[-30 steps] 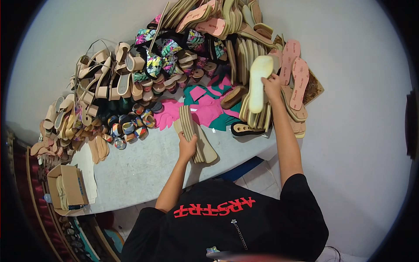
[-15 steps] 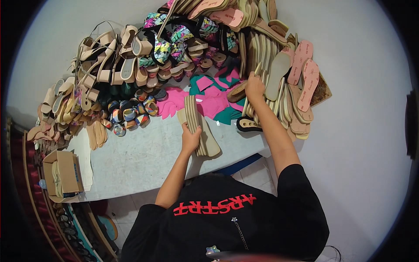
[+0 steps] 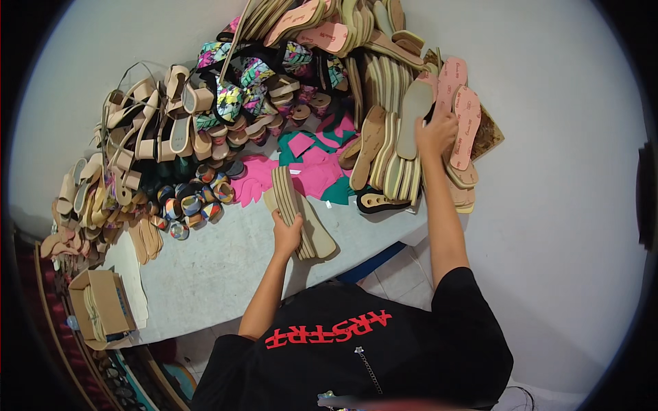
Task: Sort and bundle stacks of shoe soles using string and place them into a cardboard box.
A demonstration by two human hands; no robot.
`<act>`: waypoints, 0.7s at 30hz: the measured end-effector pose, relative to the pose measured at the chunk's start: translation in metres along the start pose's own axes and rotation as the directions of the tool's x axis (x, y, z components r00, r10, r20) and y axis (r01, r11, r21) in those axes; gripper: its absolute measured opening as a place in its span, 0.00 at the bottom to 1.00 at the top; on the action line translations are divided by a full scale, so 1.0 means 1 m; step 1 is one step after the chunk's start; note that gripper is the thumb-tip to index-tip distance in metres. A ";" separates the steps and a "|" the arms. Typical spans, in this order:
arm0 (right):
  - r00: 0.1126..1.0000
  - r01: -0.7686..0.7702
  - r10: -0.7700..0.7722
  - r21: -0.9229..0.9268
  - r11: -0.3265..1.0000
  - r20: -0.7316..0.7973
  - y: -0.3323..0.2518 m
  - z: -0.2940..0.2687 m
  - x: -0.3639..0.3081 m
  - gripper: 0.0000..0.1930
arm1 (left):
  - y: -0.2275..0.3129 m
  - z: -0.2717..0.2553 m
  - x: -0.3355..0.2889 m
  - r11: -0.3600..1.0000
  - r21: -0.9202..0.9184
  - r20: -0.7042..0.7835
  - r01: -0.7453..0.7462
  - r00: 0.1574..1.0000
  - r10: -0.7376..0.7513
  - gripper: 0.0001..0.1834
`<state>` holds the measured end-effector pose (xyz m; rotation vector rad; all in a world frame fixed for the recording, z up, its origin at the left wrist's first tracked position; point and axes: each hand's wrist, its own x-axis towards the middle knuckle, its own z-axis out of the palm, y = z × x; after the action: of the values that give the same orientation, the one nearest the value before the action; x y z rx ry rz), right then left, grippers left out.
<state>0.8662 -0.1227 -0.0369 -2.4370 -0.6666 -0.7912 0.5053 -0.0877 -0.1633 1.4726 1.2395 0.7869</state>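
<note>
The left hand [image 3: 288,234] grips a small bundle of soles [image 3: 310,220] near the front edge of the table [image 3: 205,274], so a few appear gathered. Many more remain in the pile [image 3: 384,82] beyond; the right hand [image 3: 437,135] reaches there, fingers curled, but whether they grip anything I cannot tell.

A stack of beige soles [image 3: 293,204], layered edges showing, slants down rightward near the frame's centre; a greyish sole [image 3: 412,116] shows its broad face, upper right of centre
</note>
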 end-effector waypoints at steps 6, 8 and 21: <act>0.926 -0.345 0.353 -0.082 0.935 0.135 0.072 -0.001 0.036 0.42 | 0.000 -0.001 0.000 0.999 0.042 0.005 0.025 1.000 -0.025 0.29; 0.853 -0.418 0.427 -0.097 0.903 0.301 0.088 0.004 0.040 0.45 | -0.004 -0.001 0.001 0.999 0.042 0.008 0.026 1.000 -0.026 0.30; 0.879 -0.424 0.270 0.383 0.821 0.394 0.049 0.010 0.031 0.34 | -0.005 0.000 0.003 0.997 0.072 -0.012 0.010 1.000 -0.009 0.31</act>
<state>0.9204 -0.1451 -0.0386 -2.1568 -0.4271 -0.0595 0.5044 -0.0853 -0.1688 1.5208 1.2946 0.7530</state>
